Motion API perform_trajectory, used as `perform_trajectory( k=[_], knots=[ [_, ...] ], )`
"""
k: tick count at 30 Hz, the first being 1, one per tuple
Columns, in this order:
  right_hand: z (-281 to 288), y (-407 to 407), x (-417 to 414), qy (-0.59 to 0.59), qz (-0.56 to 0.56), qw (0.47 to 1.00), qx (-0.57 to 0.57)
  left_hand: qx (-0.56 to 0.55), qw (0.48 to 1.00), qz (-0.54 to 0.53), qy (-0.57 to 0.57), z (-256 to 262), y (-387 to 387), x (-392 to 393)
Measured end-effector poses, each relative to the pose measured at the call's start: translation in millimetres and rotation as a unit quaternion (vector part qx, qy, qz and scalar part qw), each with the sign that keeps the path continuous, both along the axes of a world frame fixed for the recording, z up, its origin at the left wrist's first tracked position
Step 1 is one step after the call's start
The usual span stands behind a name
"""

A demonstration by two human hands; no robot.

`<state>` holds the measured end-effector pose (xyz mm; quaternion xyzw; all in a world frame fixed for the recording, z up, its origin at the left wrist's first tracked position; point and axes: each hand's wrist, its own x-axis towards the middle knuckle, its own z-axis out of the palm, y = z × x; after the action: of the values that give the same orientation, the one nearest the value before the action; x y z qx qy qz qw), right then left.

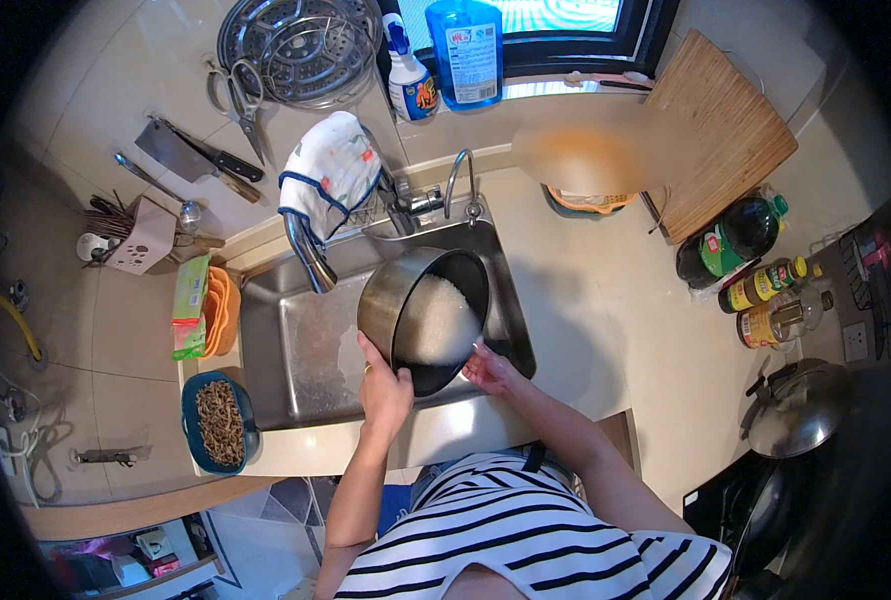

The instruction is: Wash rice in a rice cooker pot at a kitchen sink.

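Observation:
A metal rice-cooker inner pot [385, 289] with a dark inside is tilted over the steel sink [325, 352], its opening turned to the right. White rice grains [438, 315] lie in it, partly under cloudy liquid. My left hand [387, 382] grips the pot's lower left rim, thumb near the edge. My right hand [490, 369] is at the lower right rim, fingertips against it; how firmly it holds is unclear. Above the sink's left part is the faucet [310, 259], with a white cloth [331, 169] draped over it.
Left of the sink stand a blue-green basket [249, 431] of brown dried pieces and an orange basket [224, 311]. On the right counter are a wooden cutting board [723, 135], bottles [727, 240] and a metal wok lid [798, 412]. A small tap [453, 180] rises behind the sink.

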<state>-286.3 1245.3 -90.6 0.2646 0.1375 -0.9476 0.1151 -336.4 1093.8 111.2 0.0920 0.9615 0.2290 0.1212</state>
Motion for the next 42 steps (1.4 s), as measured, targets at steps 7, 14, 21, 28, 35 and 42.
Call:
perform_trajectory(
  k=[7,14,21,28,35,42],
  knots=[
    [-3.9,-0.7,0.7,-0.015,-0.017,1.0,-0.001,-0.004,1.0,-0.004,0.006,1.4,1.8,2.0],
    [-12.6,-1.3,-0.1,-0.007,0.003,1.0,0.015,-0.011,1.0,-0.01,-0.002,0.1,2.4,1.3],
    [-9.9,-0.1,-1.2,-0.054,0.006,0.998,0.005,-0.007,1.0,-0.021,0.016,-0.1,5.4,-2.6],
    [18.2,11.3,-10.2,-0.065,0.033,0.995,0.065,0.1,0.994,0.043,-0.023,-55.9,-24.7,-38.5],
    [32.0,74.6,-102.0,0.0,0.133,0.818,0.56,0.391,0.784,0.321,-0.36,-76.7,-28.3,-68.0],
    [30.5,114.8,-208.7,-0.188,0.137,0.472,0.85,0.405,0.765,0.29,-0.409,-96.4,-14.2,-73.1]
  ],
)
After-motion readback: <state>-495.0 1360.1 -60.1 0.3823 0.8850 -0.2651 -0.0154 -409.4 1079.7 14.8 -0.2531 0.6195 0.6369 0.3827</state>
